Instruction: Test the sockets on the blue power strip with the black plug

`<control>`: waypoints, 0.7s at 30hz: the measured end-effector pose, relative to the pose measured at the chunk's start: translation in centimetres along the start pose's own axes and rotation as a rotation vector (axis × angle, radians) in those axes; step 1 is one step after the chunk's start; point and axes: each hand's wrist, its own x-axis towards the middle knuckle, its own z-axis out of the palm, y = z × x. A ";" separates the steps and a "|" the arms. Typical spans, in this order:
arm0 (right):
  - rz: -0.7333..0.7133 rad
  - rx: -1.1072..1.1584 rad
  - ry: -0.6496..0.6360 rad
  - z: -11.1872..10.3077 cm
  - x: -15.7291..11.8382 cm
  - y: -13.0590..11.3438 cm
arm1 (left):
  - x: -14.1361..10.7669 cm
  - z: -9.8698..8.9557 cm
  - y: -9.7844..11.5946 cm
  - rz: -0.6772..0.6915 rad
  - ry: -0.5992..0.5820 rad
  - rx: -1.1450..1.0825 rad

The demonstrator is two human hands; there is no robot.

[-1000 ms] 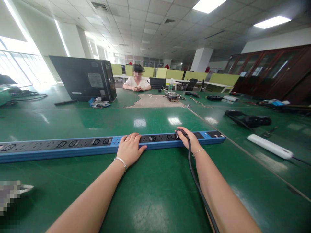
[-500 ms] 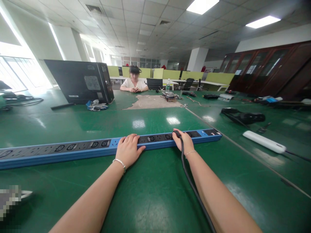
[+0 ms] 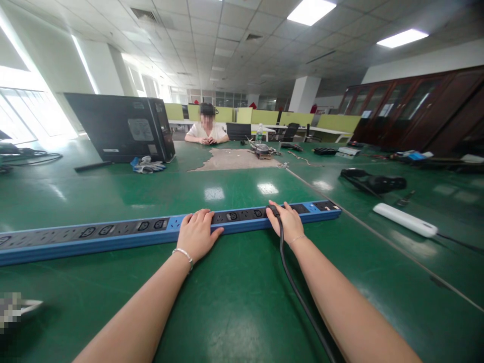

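Observation:
A long blue power strip [image 3: 124,242] with a row of black sockets lies across the green table. My left hand [image 3: 197,233] rests over its middle, fingers on the top face and thumb along the front edge, gripping the strip. Farther right, my right hand [image 3: 285,221] is closed around a black plug [image 3: 274,208], which sits at the strip's socket face. How deep the plug is in a socket is hidden by the fingers. From the plug a black cable [image 3: 293,282] runs down toward me, beside my right forearm.
A white power strip [image 3: 404,219] and a black object [image 3: 372,181] lie at the right. Behind stand a black computer case [image 3: 124,126] and gloves [image 3: 146,165]. Small parts [image 3: 261,149] lie near the far edge, where a person [image 3: 207,132] sits. A blurred object is at lower left.
The whole view has shifted slightly, so things appear a little farther left. The fingers of my right hand have spread slightly along the strip, while the plug remains in that hand.

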 end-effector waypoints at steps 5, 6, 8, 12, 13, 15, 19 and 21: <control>0.001 -0.023 -0.038 -0.9 0.1 -0.4 | 0.0 -0.2 0.1 -0.009 -0.013 0.000; -0.002 -0.025 -0.024 -0.9 0.0 -0.5 | 0.0 -0.2 0.2 -0.011 -0.014 -0.002; -0.004 -0.030 0.012 -0.7 -0.2 -0.5 | 0.0 -0.2 0.2 -0.013 -0.018 -0.004; -0.011 -0.038 0.059 0.1 -0.6 -0.4 | 0.0 -0.2 0.2 -0.012 -0.012 -0.006; -0.021 -0.034 0.061 0.3 -0.6 -0.3 | 0.0 -0.2 0.2 -0.011 -0.010 -0.005; -0.051 -0.022 0.065 0.5 -0.5 -0.2 | 0.0 -0.2 0.2 -0.010 -0.005 -0.001; -0.088 -0.053 0.080 0.2 -0.2 -0.2 | 0.0 -0.1 0.2 -0.009 0.002 -0.003; -0.072 -0.082 0.055 -0.2 0.1 -0.3 | 0.0 0.0 0.2 -0.011 0.002 -0.003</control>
